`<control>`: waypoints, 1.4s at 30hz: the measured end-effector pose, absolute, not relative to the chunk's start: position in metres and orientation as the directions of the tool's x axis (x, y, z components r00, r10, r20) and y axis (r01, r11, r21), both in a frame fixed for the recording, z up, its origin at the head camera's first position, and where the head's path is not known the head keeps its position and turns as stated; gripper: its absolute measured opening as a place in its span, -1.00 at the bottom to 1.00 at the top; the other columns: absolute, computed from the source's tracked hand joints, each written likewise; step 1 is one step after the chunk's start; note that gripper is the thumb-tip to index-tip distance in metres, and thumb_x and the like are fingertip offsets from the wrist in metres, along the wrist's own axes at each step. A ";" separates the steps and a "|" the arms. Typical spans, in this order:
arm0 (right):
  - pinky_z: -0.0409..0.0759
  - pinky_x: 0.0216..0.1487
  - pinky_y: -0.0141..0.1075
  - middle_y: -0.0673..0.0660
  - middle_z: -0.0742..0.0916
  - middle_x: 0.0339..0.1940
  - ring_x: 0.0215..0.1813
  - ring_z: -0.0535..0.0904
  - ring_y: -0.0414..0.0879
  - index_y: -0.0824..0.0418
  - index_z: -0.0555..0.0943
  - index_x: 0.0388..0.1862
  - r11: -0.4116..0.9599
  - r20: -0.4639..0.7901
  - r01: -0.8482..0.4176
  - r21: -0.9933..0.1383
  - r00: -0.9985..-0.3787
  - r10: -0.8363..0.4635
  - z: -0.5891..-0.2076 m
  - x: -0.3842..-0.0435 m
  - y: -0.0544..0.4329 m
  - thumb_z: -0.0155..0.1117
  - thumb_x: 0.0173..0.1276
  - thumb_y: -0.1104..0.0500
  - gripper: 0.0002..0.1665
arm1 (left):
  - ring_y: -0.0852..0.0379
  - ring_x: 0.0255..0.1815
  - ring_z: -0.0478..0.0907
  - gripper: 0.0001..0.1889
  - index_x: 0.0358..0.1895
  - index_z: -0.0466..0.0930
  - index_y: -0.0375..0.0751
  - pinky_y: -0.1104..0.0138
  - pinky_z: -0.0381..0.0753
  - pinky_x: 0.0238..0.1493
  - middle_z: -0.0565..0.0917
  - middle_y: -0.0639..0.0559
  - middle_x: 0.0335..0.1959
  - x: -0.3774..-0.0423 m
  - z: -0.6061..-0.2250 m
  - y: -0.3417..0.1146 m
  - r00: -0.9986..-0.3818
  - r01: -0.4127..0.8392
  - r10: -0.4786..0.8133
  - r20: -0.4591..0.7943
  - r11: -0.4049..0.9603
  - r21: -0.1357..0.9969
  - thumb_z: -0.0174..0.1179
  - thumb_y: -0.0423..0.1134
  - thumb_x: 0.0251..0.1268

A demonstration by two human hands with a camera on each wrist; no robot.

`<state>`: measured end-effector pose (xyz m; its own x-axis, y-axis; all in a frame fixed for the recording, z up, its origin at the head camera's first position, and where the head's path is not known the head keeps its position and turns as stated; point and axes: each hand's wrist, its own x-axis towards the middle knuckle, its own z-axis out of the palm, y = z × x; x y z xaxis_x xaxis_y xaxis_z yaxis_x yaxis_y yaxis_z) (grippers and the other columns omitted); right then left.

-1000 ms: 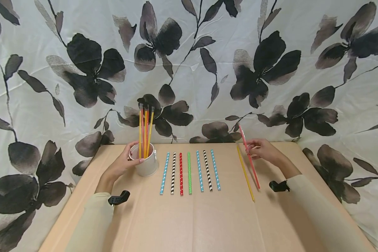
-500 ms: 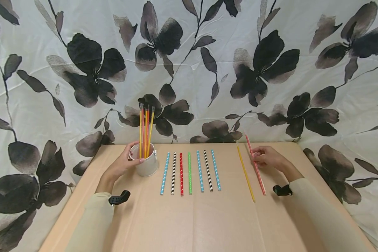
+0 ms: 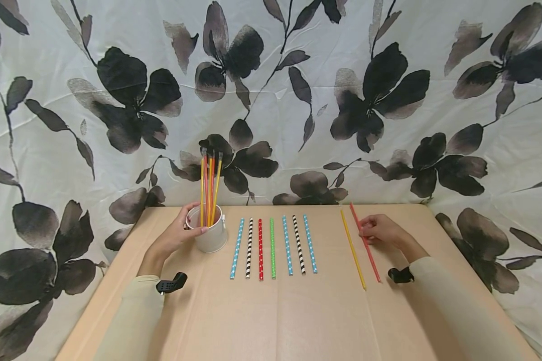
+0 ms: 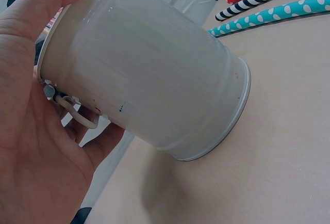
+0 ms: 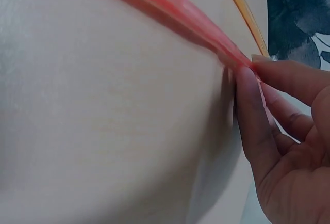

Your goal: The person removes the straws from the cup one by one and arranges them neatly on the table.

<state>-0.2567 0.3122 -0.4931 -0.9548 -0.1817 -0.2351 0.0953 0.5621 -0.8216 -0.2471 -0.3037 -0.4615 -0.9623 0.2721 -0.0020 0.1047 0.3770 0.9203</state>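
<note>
At the table's back left, my left hand (image 3: 175, 231) grips a small white metal pail (image 3: 211, 239), which stands upright. In the left wrist view the thumb lies at the pail's rim and the fingers pass behind its side (image 4: 149, 74). Yellow and red sticks (image 3: 210, 195) with dark tips stand in the pail. At the right, my right hand (image 3: 381, 229) pinches a thin glossy red stick (image 3: 370, 258) between thumb and fingertips, low over the table. Left of it lies a plain yellow stick (image 3: 353, 248). Whether these two are straws or brush handles, I cannot tell.
Between the hands, several patterned paper straws lie in a row: blue dotted (image 3: 237, 248), black-striped (image 3: 249, 248), red (image 3: 260, 249) and green (image 3: 272, 248) among them. A white cloth with dark flowers (image 3: 293, 115) hangs behind the wooden table (image 3: 271, 321).
My right hand has shifted slightly right and lowered the red stick, now roughly parallel to the yellow one. My left hand stays on the pail.
</note>
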 end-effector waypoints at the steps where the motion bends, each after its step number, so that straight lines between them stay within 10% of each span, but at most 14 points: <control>1: 0.72 -0.27 -0.31 0.23 0.67 -0.23 -0.34 0.66 -0.10 0.57 0.43 0.21 0.572 -0.231 0.090 -0.815 -0.956 -0.178 -0.493 -0.257 0.311 0.28 0.41 0.33 -0.51 | -0.30 0.61 -0.11 -0.06 0.59 -0.06 0.04 -0.39 -0.10 0.47 0.01 -0.24 0.59 -0.247 -0.461 -0.303 -0.963 0.104 0.271 -0.002 0.375 0.921 0.40 -0.12 0.30; 42: 0.65 -0.31 -0.32 0.19 0.68 -0.32 -0.36 0.63 -0.11 0.54 0.48 0.12 0.708 -0.187 0.014 -0.706 -0.968 -0.167 -0.491 -0.279 0.310 0.40 0.35 0.27 -0.51 | -0.31 0.61 -0.13 -0.05 0.61 -0.08 0.01 -0.38 -0.11 0.47 -0.02 -0.26 0.60 -0.244 -0.461 -0.294 -0.967 0.105 0.253 0.010 0.367 0.924 0.38 -0.17 0.31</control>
<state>-0.2787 0.3097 -0.4915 -0.9682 -0.1666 -0.1868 0.0144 0.7079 -0.7061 -0.2439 -0.2942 -0.4607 -0.9673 0.2533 0.0097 0.1052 0.3666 0.9244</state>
